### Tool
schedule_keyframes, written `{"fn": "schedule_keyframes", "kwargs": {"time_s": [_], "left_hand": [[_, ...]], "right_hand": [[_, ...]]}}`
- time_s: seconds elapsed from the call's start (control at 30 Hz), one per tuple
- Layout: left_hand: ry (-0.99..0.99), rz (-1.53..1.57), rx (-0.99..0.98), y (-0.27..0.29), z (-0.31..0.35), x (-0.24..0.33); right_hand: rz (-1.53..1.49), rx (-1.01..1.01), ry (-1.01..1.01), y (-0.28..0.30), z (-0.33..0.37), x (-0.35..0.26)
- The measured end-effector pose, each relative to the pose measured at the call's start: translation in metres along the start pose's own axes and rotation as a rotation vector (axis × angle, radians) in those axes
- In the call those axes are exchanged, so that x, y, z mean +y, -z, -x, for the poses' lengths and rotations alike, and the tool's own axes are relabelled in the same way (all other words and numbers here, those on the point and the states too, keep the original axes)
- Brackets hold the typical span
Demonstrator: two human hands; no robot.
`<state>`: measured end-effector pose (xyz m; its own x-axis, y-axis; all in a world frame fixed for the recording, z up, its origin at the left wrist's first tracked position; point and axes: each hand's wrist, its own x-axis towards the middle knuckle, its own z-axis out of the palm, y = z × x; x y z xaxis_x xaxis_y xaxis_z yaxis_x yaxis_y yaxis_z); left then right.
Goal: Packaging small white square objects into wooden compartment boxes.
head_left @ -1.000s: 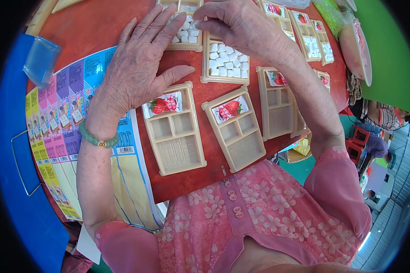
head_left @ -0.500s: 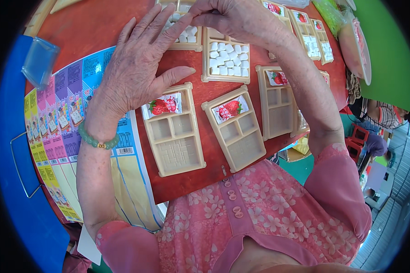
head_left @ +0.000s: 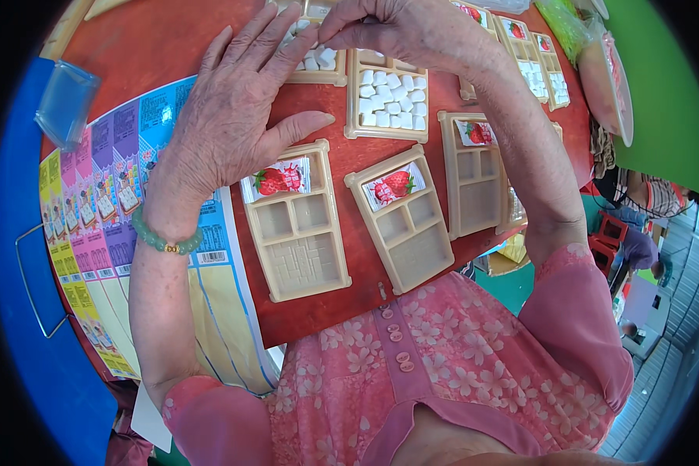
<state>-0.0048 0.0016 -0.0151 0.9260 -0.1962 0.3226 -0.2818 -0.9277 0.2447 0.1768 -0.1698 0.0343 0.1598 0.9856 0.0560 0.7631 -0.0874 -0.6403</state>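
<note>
Left hand (head_left: 229,124): spread open, gripping nothing I see, hiding part of marshmallow tray (head_left: 318,78) on red table (head_left: 303,109) | right hand (head_left: 412,31): fingertips bunched there, can't tell if gripping

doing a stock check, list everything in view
Trays: eight or more, beige, on table
Packets: six or more, red-white, in trays
Marshmallow-like pieces: many, white, in trays
Table: one, red, centre
Printed sheet: one, multicoloured, left
Box: one, clear, upper left
Panel: one, blue, left edge
Dish: one, pale, upper right
Bag: one, green, upper right
Stools: count unclear, red, right
Bracelet: one, green, left wrist
Dress: one, pink, bottom
Left hand: one, bare, over tray
Right hand: one, bare, beside left
</note>
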Motion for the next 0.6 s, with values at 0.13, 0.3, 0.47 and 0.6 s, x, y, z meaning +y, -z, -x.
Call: {"fn": "schedule_keyframes", "kwargs": {"time_s": [0.13, 0.3, 0.47, 0.6], "left_hand": [[0.015, 0.002, -0.006, 0.0, 0.001, 0.001], [0.015, 0.015, 0.004, 0.0, 0.001, 0.001], [0.013, 0.146, 0.046, 0.004, -0.001, -0.003], [0.051, 0.288, 0.04, 0.007, -0.001, -0.005]], "right_hand": [[0.026, -0.023, -0.095, 0.0, -0.004, -0.004], [0.057, -0.021, -0.232, 0.006, 0.001, -0.013], [-0.138, 0.096, -0.3, 0.008, 0.008, -0.006], [-0.348, 0.12, -0.334, 0.004, 0.013, -0.019]]}}
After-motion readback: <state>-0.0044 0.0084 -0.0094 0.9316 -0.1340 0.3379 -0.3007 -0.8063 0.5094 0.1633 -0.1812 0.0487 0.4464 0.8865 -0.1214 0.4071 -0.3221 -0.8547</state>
